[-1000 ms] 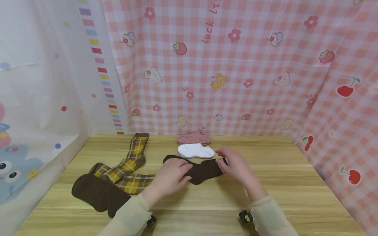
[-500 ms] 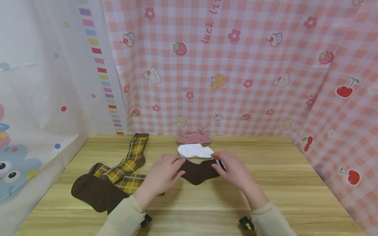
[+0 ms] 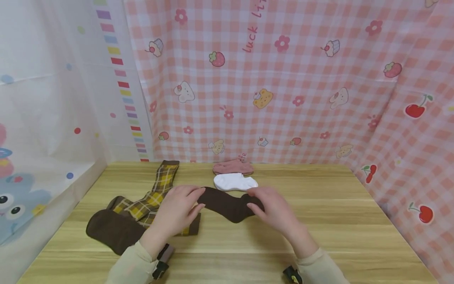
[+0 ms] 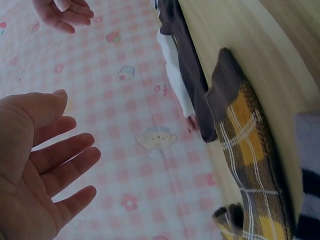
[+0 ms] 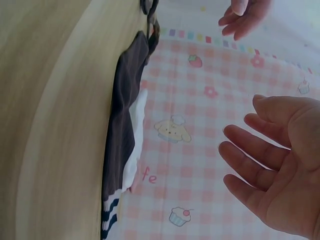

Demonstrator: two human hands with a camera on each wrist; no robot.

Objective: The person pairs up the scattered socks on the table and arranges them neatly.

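Observation:
A dark brown sock [image 3: 227, 205] lies flat on the table, its heel bulging toward the front. My left hand [image 3: 175, 209] is raised by its left end, fingers loosely bent and holding nothing. Over the sock's right end hovers my right hand [image 3: 274, 207], hiding the cuff in the head view. That cuff shows dark and white stripes [image 5: 110, 215] in the right wrist view. Both wrist views show gaps between the hands and the sock. Just behind it sits a white ankle sock [image 3: 234, 182], then a pink sock [image 3: 232, 167] by the curtain.
To the left, plaid socks [image 3: 164, 179] in yellow and brown lie crossed. Another dark brown sock [image 3: 113, 230] overlaps them, partly behind the left forearm. A pink checked curtain [image 3: 301, 71] borders the table's back, and a white dotted cloth [image 3: 64, 118] the left.
My left hand has moved left off the brown sock, uncovering its left end. My right hand has shifted slightly left over the cuff. The socks have stayed in place.

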